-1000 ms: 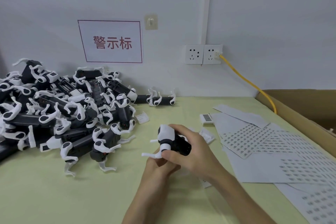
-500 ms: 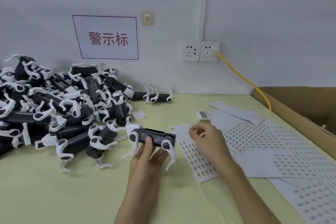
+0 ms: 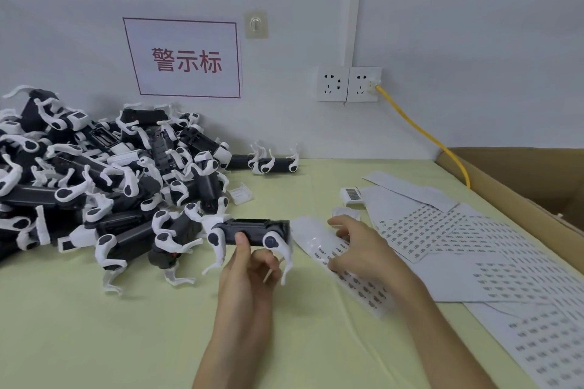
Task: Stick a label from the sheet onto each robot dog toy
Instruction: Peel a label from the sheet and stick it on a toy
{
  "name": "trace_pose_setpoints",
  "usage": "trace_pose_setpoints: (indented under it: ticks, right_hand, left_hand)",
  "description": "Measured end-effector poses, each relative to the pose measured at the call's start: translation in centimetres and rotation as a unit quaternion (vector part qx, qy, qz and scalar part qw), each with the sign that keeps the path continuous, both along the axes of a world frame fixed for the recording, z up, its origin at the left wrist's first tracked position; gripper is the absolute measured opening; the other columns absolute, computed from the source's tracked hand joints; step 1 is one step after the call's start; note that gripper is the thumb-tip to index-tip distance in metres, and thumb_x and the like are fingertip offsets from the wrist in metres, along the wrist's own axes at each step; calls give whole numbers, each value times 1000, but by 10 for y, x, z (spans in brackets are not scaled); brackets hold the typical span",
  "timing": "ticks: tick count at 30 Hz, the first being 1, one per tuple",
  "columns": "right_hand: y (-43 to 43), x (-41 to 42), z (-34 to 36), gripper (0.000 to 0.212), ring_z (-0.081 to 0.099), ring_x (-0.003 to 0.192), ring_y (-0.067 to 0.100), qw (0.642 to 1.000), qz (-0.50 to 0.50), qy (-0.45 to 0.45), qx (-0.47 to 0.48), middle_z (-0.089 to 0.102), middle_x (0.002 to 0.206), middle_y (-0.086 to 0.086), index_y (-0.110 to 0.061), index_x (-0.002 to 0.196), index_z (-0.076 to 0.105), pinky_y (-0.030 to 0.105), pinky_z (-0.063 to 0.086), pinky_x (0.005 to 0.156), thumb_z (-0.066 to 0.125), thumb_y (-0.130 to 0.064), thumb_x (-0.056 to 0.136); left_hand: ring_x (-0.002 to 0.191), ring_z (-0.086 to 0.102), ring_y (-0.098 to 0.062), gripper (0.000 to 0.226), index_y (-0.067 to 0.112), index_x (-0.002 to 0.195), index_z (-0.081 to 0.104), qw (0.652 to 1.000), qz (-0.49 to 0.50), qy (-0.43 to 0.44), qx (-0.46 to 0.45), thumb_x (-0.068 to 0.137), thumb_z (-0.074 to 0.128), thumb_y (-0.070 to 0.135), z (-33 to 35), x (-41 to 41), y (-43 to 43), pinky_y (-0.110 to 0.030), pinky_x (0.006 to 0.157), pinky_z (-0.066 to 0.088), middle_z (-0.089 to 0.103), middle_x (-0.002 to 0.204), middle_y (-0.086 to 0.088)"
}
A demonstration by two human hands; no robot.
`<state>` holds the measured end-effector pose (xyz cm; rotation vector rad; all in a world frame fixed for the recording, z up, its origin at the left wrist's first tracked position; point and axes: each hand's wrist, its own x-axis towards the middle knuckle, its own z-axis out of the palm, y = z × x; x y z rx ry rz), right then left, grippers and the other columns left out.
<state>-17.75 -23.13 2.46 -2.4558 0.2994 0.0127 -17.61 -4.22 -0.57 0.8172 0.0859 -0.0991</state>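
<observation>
My left hand (image 3: 249, 265) grips a black robot dog toy (image 3: 252, 232) with white legs, holding it level above the yellow-green table (image 3: 94, 325), thumb across its side. Just right of it my right hand (image 3: 357, 249) rests on a narrow label sheet (image 3: 354, 281), fingers spread and bent down onto the sheet's top end. Whether a label is pinched is hidden by motion blur. A large pile of black-and-white robot dog toys (image 3: 94, 174) fills the left of the table.
More label sheets (image 3: 474, 249) overlap across the right side. A cardboard box (image 3: 521, 174) stands at the far right with a yellow cable (image 3: 420, 133) running to wall sockets (image 3: 347, 84). One lone toy (image 3: 275, 163) lies by the wall. Small white plastic parts (image 3: 241, 194) lie nearby.
Both hands held the toy upright a second ago. My left hand has since turned it level, and my right hand has let go and moved down onto the narrow label sheet.
</observation>
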Motion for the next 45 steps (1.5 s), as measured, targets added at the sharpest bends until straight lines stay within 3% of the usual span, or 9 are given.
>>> trace_pose_setpoints:
  ticks: [5,9,14,17,21,29,34,42,45]
  right_hand:
    - [1,2,-5,85,55,108,13,997,54,-29,40,46,130,-6,-38,147,40,24,49,82,76,-6,77]
    - [4,3,-3,67,55,94,9,972,50,-198,117,52,118,-8,-41,128,58,16,47,64,64,7,82]
    - [4,-2,12,41,61,87,18,869,55,-265,414,66,111,-4,-32,100,75,28,50,75,72,0,75]
    - [6,-4,14,35,65,85,21,809,122,-262,512,67,108,5,-17,107,70,27,53,70,72,-3,75]
    - [19,-5,10,30,67,81,18,842,136,-266,449,72,91,2,-17,106,71,28,54,74,74,-6,77]
    - [29,-6,5,32,65,105,13,886,157,-325,291,61,115,0,-25,99,77,27,51,82,72,3,85]
    - [38,-5,-1,19,49,121,9,898,120,-414,86,56,119,-13,-34,95,77,12,30,103,78,-26,78]
    - [41,-1,-6,15,58,103,10,883,161,-436,60,65,100,-15,-26,95,77,44,45,94,81,-24,81]
    - [40,-1,-7,16,64,97,8,891,160,-419,71,70,94,-16,-23,96,76,41,48,91,83,-23,81]
  left_hand:
    - [57,49,-19,41,2,79,55,999,15,-27,22,104,44,33,-4,2,-1,-32,65,38,60,61,-6]
    - [71,71,-12,36,0,118,59,999,14,-26,-15,108,43,30,2,-1,-1,-26,70,55,80,102,-2]
    - [104,76,-21,51,-3,144,45,996,47,-50,-49,100,57,21,6,-4,1,-23,74,61,77,118,-4]
    - [111,74,-28,48,0,130,55,996,43,-66,-39,88,67,21,6,-6,-3,-27,81,62,75,123,-9]
    - [116,72,-26,16,10,87,84,994,13,-104,-12,85,69,17,5,-7,-6,-30,93,59,74,124,-15]
    - [93,77,-25,16,3,87,83,993,-13,-115,23,78,70,5,4,-9,-8,-32,88,62,78,104,-16]
    - [92,76,-29,24,-11,101,72,995,10,-103,12,80,69,-1,2,-7,-6,-33,83,63,75,108,-24]
    - [91,77,-26,26,-16,103,70,994,5,-105,16,82,70,0,-1,-5,-3,-28,78,62,76,109,-24]
    - [89,77,-25,24,-12,98,72,994,11,-105,22,79,72,2,-2,-5,-4,-26,74,61,76,106,-24]
